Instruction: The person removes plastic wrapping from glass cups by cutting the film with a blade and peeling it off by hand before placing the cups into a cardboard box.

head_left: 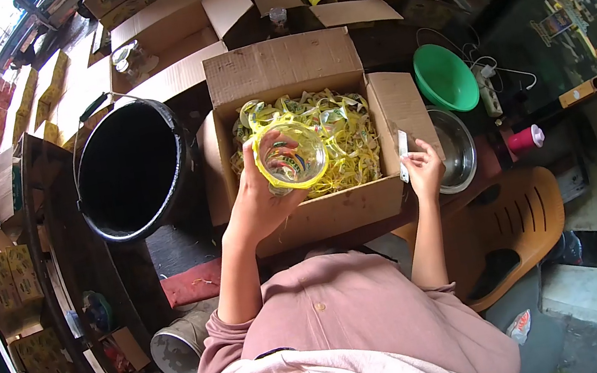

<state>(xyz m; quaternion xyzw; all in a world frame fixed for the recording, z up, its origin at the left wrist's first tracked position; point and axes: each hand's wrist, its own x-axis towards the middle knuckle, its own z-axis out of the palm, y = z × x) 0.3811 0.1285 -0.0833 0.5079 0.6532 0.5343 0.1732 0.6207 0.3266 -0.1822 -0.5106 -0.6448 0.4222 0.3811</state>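
Observation:
My left hand (267, 187) is wrapped round a clear plastic cup (294, 157) with a yellow rim and a coloured print, its mouth turned up toward me. The cup is above an open cardboard box (283, 64) filled with tangled yellow and clear plastic strips (348, 132). To the right, over the box's edge, my right hand (424, 166) pinches a small flat whitish strip (403, 154) between thumb and fingers.
A black bucket (132, 170) stands left of the box. On the right are a green bowl (445, 77), a metal bowl (457, 153), a pink spool (524, 140) and an orange chair (530, 220). More open boxes (160, 25) stand behind.

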